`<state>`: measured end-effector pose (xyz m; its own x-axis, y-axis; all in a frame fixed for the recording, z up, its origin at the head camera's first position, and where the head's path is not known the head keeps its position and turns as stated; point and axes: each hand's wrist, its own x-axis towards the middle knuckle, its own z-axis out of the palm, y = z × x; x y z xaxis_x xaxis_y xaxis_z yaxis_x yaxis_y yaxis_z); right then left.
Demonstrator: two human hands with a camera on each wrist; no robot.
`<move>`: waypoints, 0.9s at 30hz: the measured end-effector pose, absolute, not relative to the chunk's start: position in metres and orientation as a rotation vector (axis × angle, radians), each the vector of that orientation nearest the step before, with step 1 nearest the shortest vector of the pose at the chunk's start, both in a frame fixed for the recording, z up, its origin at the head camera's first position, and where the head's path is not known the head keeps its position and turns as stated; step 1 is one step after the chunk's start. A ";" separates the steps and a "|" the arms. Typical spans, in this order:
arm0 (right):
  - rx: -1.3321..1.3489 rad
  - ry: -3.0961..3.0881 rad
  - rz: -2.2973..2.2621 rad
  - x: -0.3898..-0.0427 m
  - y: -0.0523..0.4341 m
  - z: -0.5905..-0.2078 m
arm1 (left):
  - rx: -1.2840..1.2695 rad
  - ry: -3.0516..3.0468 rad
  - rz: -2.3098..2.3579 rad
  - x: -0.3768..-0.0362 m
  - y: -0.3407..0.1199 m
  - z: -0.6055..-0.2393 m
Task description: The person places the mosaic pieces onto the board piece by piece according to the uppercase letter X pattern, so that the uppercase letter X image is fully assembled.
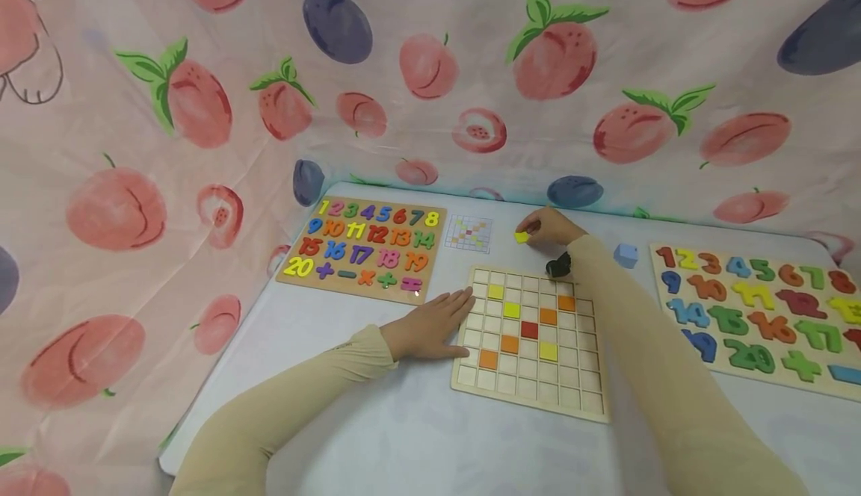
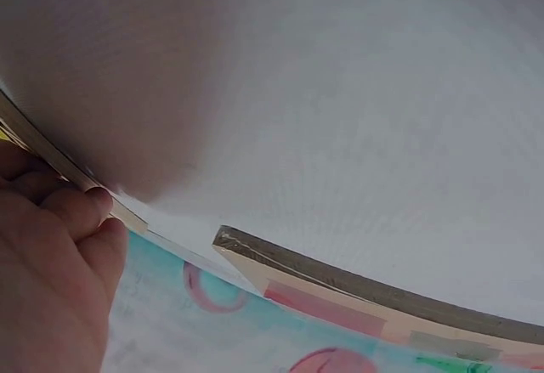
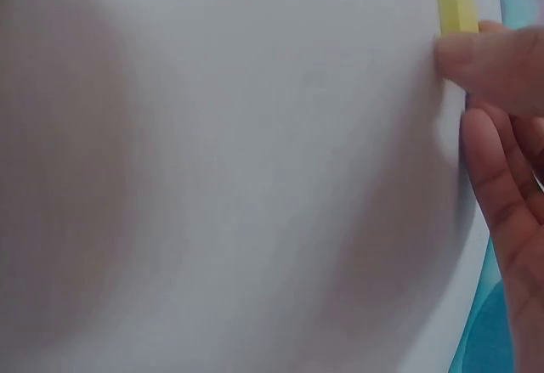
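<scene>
Right hand (image 1: 548, 227) around yellow tile (image 1: 521, 237)

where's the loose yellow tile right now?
In the head view the yellow tile is pinched in the right hand, just beyond the far edge of the grid board, between the pattern card and the blue cube.

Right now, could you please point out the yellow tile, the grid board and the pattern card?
yellow tile (image 1: 522, 237), head view, its top face beside the fingertips.
grid board (image 1: 531, 391), head view, bare squares near its front edge.
pattern card (image 1: 468, 233), head view, its middle.
</scene>
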<state>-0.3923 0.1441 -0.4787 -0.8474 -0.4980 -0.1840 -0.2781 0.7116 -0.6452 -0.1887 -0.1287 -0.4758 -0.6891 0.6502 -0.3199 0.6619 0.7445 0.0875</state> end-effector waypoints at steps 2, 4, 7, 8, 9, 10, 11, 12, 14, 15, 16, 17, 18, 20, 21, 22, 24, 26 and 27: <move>-0.624 2.554 -0.883 -0.391 0.146 -0.478 | 1.024 2.617 -0.054 -0.189 -0.129 -0.475; -0.630 2.530 -0.894 -0.391 0.149 -0.478 | 1.034 2.622 -0.062 -0.189 -0.130 -0.475; -0.640 2.494 -0.919 -0.391 0.154 -0.478 | 1.039 2.623 -0.075 -0.189 -0.130 -0.474; -0.639 2.486 -0.927 -0.390 0.155 -0.478 | 1.039 2.622 -0.078 -0.189 -0.130 -0.474; -0.639 2.476 -0.936 -0.390 0.156 -0.478 | 1.037 2.622 -0.080 -0.189 -0.130 -0.474; -0.640 2.469 -0.941 -0.389 0.156 -0.478 | 1.033 2.621 -0.080 -0.189 -0.130 -0.474; -0.638 2.467 -0.943 -0.389 0.157 -0.478 | 1.029 2.619 -0.077 -0.189 -0.130 -0.474; -0.635 2.462 -0.947 -0.388 0.157 -0.477 | 1.026 2.618 -0.077 -0.189 -0.130 -0.474; -0.628 2.454 -0.957 -0.387 0.157 -0.476 | 1.024 2.618 -0.076 -0.189 -0.129 -0.474; -0.624 2.453 -0.959 -0.387 0.157 -0.476 | 1.023 2.619 -0.074 -0.189 -0.129 -0.474; -0.619 2.455 -0.958 -0.386 0.156 -0.476 | 1.023 2.619 -0.072 -0.189 -0.129 -0.474; -0.618 2.457 -0.959 -0.386 0.157 -0.476 | 1.025 2.621 -0.071 -0.189 -0.129 -0.474; -0.616 2.459 -0.961 -0.386 0.156 -0.476 | 1.029 2.621 -0.073 -0.189 -0.129 -0.474; -0.612 2.471 -0.956 -0.386 0.156 -0.476 | 1.033 2.622 -0.068 -0.189 -0.129 -0.475; -0.617 2.475 -0.955 -0.386 0.156 -0.475 | 1.033 2.623 -0.067 -0.189 -0.128 -0.475; -0.620 2.480 -0.955 -0.386 0.156 -0.475 | 1.034 2.623 -0.068 -0.190 -0.128 -0.475; -0.627 2.492 -0.949 -0.386 0.156 -0.475 | 1.034 2.622 -0.069 -0.190 -0.128 -0.475; -0.635 2.504 -0.941 -0.386 0.157 -0.475 | 1.033 2.619 -0.071 -0.190 -0.128 -0.475; -0.643 2.510 -0.937 -0.386 0.157 -0.475 | 1.032 2.618 -0.072 -0.189 -0.128 -0.475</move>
<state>-0.3860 0.1573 -0.4753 -0.8212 -0.5379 -0.1904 -0.2814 0.6721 -0.6850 -0.1895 -0.1282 -0.4751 -0.6855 0.6557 -0.3163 0.6722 0.7370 0.0709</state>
